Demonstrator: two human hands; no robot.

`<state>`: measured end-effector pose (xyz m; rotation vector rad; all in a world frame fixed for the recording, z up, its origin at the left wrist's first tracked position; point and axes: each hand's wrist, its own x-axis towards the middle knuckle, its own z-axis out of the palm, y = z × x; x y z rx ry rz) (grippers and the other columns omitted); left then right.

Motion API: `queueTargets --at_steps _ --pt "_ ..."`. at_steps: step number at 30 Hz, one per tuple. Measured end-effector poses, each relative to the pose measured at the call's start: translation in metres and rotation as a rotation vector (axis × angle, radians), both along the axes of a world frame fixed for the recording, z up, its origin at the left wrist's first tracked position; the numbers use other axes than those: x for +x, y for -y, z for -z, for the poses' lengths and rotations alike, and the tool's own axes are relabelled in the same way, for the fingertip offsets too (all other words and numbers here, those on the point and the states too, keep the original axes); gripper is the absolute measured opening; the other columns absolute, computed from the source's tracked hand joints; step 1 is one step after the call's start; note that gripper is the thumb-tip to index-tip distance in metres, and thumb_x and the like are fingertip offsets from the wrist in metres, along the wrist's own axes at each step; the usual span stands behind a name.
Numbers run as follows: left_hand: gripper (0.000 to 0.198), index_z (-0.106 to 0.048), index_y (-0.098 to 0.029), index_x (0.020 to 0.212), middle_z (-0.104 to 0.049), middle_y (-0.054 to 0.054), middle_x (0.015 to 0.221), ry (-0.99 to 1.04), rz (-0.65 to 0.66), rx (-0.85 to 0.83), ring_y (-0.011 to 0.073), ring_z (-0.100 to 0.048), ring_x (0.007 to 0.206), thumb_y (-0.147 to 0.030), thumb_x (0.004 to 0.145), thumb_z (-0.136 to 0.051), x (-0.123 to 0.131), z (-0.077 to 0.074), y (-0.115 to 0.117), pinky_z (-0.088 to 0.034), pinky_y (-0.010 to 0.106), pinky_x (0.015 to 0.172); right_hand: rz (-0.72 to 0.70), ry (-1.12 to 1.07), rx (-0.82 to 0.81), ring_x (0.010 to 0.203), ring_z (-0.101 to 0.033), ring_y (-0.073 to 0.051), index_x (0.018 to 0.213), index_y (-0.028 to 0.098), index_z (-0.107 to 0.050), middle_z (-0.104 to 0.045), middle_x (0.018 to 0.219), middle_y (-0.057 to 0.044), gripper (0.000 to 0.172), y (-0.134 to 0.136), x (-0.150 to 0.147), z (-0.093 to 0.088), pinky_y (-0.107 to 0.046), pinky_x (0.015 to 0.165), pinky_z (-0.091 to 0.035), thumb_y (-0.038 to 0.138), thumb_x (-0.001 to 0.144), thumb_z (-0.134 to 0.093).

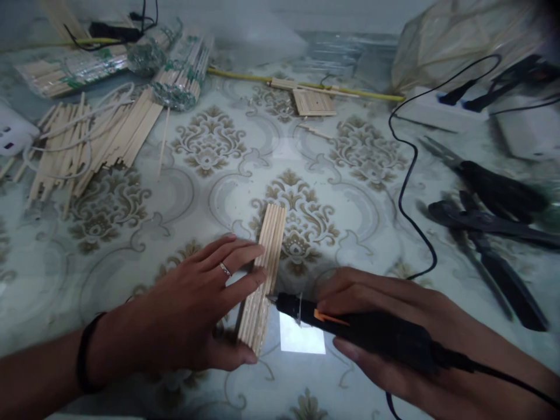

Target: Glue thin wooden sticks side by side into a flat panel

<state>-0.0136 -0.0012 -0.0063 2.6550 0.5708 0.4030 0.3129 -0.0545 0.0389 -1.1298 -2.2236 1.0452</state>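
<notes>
A narrow panel of pale wooden sticks (273, 239), laid side by side, sits at the middle of the patterned tabletop, tilted slightly. My left hand (205, 291) grips it from the left, fingertips on its upper face and the thumb against its near end. In my right hand (371, 315) is a black hot glue gun (385, 335) with an orange trigger and a cord at the back. Its metal nozzle touches or nearly touches the panel's right edge. Whitish, shiny streaks show on the panel's near part.
Loose sticks (118, 137) and a white cable lie at left, with plastic-wrapped bundles (184, 70) behind. A small wooden panel (314, 102) lies at the back. Pliers (494, 181) and other black-handled tools are at right, below a white power strip (441, 108). A black cord (405, 201) crosses the table.
</notes>
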Motion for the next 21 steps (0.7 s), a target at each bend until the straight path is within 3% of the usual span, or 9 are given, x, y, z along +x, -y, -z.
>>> queueTargets --at_steps 5,11,21 --pt "0.099 -0.061 -0.014 0.158 -0.063 0.028 0.170 0.012 0.014 -0.036 0.0484 -0.060 0.164 -0.066 0.085 -0.102 -0.002 0.003 -0.001 -0.050 0.068 0.141 -0.048 0.000 -0.013 0.073 -0.081 -0.013 0.107 0.029 -0.073 -0.081 0.092 0.003 0.019 -0.001 -0.008 -0.004 -0.020 0.064 -0.066 0.012 0.100 -0.072" --pt "0.100 -0.056 -0.014 0.160 -0.064 0.028 0.168 0.009 0.027 -0.032 0.0473 -0.061 0.164 -0.067 0.088 -0.101 -0.001 0.003 -0.001 -0.051 0.068 0.141 -0.127 -0.073 -0.107 0.081 -0.083 -0.013 0.115 0.030 -0.074 -0.083 0.100 0.003 0.035 0.003 -0.009 -0.001 -0.020 0.072 -0.069 0.005 0.092 -0.075" --pt "0.104 -0.056 -0.012 0.157 -0.064 0.029 0.166 -0.011 0.025 0.007 0.0485 -0.063 0.162 -0.072 0.086 -0.102 -0.001 0.002 -0.001 -0.050 0.068 0.141 -0.174 -0.048 -0.309 0.081 -0.078 -0.017 0.104 0.026 -0.078 -0.078 0.093 0.000 0.015 0.002 -0.016 0.000 -0.025 0.074 -0.064 0.015 0.094 -0.074"
